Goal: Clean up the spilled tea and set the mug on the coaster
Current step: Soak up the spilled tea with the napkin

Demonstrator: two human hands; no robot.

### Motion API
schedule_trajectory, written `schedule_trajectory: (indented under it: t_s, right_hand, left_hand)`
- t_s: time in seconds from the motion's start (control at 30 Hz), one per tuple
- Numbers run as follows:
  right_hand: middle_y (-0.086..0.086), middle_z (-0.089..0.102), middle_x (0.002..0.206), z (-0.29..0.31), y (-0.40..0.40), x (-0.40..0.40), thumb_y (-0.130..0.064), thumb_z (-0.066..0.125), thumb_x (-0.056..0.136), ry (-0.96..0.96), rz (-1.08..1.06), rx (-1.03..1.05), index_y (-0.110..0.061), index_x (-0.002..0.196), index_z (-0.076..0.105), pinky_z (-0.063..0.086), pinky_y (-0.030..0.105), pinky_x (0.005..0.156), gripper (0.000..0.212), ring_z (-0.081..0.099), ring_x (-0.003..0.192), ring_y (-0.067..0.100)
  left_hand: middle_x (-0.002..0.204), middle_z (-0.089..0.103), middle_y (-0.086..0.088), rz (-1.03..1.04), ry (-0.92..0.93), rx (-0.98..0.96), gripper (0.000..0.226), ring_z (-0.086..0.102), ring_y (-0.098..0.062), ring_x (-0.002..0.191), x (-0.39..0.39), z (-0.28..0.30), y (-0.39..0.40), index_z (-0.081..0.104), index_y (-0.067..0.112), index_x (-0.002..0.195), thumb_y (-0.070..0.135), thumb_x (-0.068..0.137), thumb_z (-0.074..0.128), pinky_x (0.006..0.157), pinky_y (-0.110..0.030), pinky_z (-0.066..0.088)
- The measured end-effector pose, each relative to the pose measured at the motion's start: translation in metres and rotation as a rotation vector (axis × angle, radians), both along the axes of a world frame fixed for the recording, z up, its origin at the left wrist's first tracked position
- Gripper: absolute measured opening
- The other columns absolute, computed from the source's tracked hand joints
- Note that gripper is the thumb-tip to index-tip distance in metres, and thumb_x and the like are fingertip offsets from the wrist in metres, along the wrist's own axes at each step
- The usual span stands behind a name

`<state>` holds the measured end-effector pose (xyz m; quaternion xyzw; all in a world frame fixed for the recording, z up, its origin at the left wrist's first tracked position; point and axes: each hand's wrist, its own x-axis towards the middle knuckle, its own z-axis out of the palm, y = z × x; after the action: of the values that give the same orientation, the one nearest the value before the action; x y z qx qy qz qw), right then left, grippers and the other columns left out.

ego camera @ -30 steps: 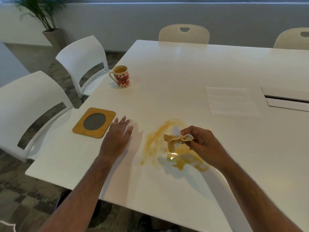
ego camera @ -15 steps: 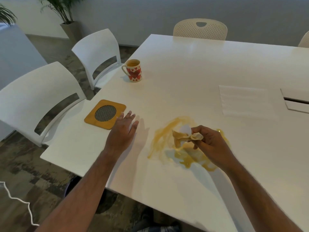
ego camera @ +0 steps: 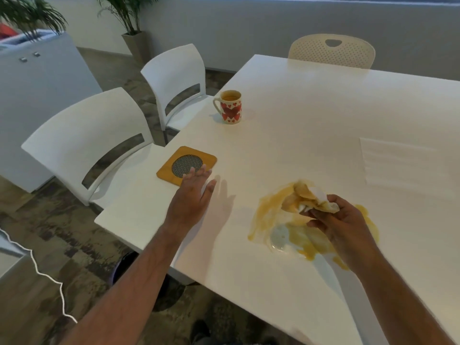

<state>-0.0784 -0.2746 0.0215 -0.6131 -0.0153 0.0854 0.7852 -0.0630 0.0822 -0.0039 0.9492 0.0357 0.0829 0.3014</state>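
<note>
Big white table [ego camera: 311,100] still has a wide yellow tea puddle [ego camera: 286,235] smeared near the front edge, so the wiping is maybe half done at best. Over the last second the left hand [ego camera: 191,202] has slid forward, flat and empty, fingertips now at the wooden coaster [ego camera: 171,163], while the right hand [ego camera: 341,222] keeps pinching the soaked tissue [ego camera: 306,199] just above the spill. The heart mug [ego camera: 230,108] hasn't budged, still sitting well behind the coaster.
</note>
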Motion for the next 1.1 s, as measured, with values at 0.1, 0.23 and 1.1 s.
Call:
schedule_trajectory:
  t_s: [0.1,0.23,1.1]
  right_hand:
    - [0.012,0.074,0.104,0.002,0.018,0.001,-0.003,0.063,0.092,0.081,-0.032,0.144,-0.012,0.099,0.071,0.059,0.024,0.068,0.014,0.073,0.103,0.028]
    - [0.007,0.075,0.114,0.01,0.053,0.006,-0.004,0.06,0.093,0.134,-0.055,0.247,-0.009,0.12,0.066,0.058,0.021,0.066,0.028,0.075,0.104,0.022]
    - [0.011,0.075,0.121,0.031,0.442,0.041,0.002,0.054,0.1,0.261,0.422,0.273,-0.007,0.128,0.064,0.06,0.021,0.07,0.032,0.076,0.104,0.022]
  left_hand:
    - [0.167,0.034,0.008,-0.002,-0.01,0.017,0.053,0.015,-0.015,0.16,-0.002,0.002,0.017,0.044,0.026,0.157,0.048,0.11,0.038,0.128,-0.045,0.024]
    - [0.168,0.033,0.007,0.046,-0.032,0.01,0.055,0.014,-0.015,0.16,-0.007,0.008,0.048,0.042,0.024,0.158,0.049,0.11,0.039,0.128,-0.043,0.024]
    - [0.172,0.012,0.009,0.456,-0.004,0.127,0.065,-0.007,-0.013,0.16,-0.128,0.008,0.351,0.025,0.025,0.164,0.056,0.108,0.027,0.131,-0.039,0.0]
